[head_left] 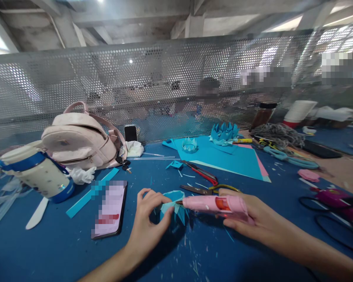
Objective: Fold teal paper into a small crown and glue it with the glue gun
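My left hand (pixel 151 217) pinches the near rim of a blue folded-paper ring (pixel 181 213) with pointed tips, held just over the blue table. In my right hand (pixel 247 213) is a pink hot glue gun (pixel 214 203), gripped by its body. Its dark nozzle touches or nearly touches the paper beside my left fingertips. Behind the glue gun lie scissors (pixel 197 190) with a yellow handle and a red craft knife (pixel 204 174). Part of the paper ring is hidden by my left fingers.
A phone (pixel 111 211), a blue paper strip (pixel 76 205) and a tumbler (pixel 38 174) lie left, before a pink backpack (pixel 76 137). Blue sheets (pixel 238 164) bear a small paper ring (pixel 190 145) and a larger one (pixel 223 133). A black cable (pixel 320 223) loops right. A perforated metal screen (pixel 153 90) stands behind.
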{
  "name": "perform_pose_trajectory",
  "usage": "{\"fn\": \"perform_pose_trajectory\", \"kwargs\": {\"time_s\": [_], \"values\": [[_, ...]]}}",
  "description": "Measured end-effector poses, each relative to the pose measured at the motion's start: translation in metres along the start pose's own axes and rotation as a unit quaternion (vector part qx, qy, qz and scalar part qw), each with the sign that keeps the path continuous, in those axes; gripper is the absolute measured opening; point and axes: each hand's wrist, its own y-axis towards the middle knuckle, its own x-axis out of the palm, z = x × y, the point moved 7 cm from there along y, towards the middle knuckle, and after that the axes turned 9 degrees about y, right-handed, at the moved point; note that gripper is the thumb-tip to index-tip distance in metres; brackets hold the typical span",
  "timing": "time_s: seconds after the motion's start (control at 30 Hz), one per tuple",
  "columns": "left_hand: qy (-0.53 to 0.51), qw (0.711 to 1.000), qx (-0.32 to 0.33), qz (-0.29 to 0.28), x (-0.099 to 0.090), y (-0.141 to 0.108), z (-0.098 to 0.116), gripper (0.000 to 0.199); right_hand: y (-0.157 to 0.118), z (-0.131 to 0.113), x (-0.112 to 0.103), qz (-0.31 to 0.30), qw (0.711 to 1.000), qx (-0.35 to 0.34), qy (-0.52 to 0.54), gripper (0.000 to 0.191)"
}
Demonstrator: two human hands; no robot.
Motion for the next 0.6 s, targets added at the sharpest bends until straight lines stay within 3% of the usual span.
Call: {"fn": "perform_pose_trajectory", "kwargs": {"time_s": [0.6], "values": [[-0.003, 1.0, 0.015, 0.0, -0.001, 0.0, 0.002, 0.012, 0.003, -0.015, 0.001, -0.02, 1.0, -0.003, -0.016, 0.031]]}}
